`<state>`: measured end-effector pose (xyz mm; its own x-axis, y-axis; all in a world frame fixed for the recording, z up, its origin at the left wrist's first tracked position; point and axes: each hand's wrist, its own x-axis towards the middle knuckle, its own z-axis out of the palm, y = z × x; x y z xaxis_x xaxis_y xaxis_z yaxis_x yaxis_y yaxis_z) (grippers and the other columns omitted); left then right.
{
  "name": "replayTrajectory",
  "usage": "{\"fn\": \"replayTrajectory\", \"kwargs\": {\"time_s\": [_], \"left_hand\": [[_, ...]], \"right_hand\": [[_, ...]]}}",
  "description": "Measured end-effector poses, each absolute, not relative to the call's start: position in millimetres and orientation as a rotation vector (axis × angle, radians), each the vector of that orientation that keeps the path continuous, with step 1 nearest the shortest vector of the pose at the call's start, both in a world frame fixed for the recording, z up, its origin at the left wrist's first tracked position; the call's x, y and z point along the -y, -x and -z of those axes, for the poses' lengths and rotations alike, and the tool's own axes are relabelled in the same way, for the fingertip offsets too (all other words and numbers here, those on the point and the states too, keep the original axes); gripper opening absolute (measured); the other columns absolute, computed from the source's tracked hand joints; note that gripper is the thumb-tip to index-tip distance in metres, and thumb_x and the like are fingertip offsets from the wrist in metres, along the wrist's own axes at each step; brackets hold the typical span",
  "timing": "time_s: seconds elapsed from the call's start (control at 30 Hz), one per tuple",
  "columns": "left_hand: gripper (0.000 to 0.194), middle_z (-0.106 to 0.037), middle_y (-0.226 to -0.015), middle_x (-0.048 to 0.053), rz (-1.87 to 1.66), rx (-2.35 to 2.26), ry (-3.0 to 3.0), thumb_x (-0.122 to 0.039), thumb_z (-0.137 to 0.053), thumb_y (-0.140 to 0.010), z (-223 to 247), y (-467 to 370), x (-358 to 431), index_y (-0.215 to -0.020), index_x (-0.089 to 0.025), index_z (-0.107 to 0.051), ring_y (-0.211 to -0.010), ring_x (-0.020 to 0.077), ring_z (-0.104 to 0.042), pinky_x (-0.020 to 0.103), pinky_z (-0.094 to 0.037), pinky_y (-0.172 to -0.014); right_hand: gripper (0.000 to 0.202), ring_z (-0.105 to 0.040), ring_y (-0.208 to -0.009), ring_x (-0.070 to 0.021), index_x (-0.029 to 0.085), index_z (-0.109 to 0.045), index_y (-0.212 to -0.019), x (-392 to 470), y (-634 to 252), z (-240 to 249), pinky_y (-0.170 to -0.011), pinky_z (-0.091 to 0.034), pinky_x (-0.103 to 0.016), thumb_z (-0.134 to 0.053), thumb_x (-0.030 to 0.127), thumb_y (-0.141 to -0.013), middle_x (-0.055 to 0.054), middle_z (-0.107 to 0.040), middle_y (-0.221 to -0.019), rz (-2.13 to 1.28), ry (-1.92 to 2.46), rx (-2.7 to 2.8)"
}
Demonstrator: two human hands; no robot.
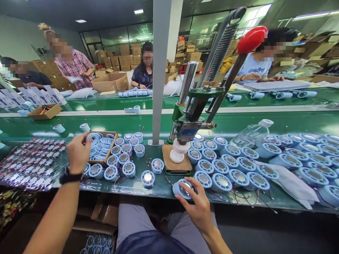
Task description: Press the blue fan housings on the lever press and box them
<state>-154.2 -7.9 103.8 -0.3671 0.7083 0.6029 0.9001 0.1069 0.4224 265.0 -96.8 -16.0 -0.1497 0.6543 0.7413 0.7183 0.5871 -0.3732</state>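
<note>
While the right hand clamps a blue housing by its rim, trailing wires need clearance; the left hand's grip is unclear.

One lever press at my twelve o'clock, one plastic bottle at two, four people beyond

The head view looks from the wearer's head toward twelve o'clock, angled down. The bench lies close at six o'clock, the pale column farther at twelve.
</note>
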Motion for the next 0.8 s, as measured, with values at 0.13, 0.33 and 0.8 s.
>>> {"fn": "replayTrajectory", "kwargs": {"time_s": [0.13, 0.33, 0.8], "left_hand": [[0.020, -0.072, -0.095, 0.002, 1.353, 1.879, 2.675, -0.031, -0.058, -0.091, -60.0, 13.3, 86.0, -0.103, -0.024, -0.072, -0.080, 0.0176, -0.066, 0.027, -0.055, -0.074], [0.033, -0.067, -0.114, 0.011, 1.332, 1.862, 2.708, -0.014, -0.044, -0.095, 24.4, -94.1, 97.0, -0.121, -0.018, -0.065, -0.106, 0.0244, -0.062, 0.042, -0.054, -0.094], [0.055, -0.057, -0.131, 0.013, 0.971, 1.683, 2.904, -0.020, -0.058, -0.089, 26.5, -68.4, 88.3, -0.143, -0.022, -0.044, -0.120, 0.0286, -0.052, 0.052, -0.047, -0.104]], "right_hand": [[0.021, -0.056, -0.107, -0.0235, 0.023, -0.066, -0.107, 102.0, -266.9, 21.3, -0.085, -0.048, -0.038, -0.053, 0.036, -0.097, -0.011, -0.056, -0.121, 0.210, 1.240, 1.941], [0.034, -0.053, -0.118, -0.0273, 0.020, -0.058, -0.129, 115.2, -280.6, 9.9, -0.086, -0.043, -0.038, -0.043, 0.027, -0.098, -0.015, -0.048, -0.137, 0.298, 1.465, 2.143], [0.032, -0.060, -0.099, -0.0238, 0.025, -0.064, -0.121, 118.3, -297.3, 7.8, -0.087, -0.043, -0.040, -0.060, 0.034, -0.090, -0.009, -0.062, -0.111, 0.166, 1.409, 2.016]]}}
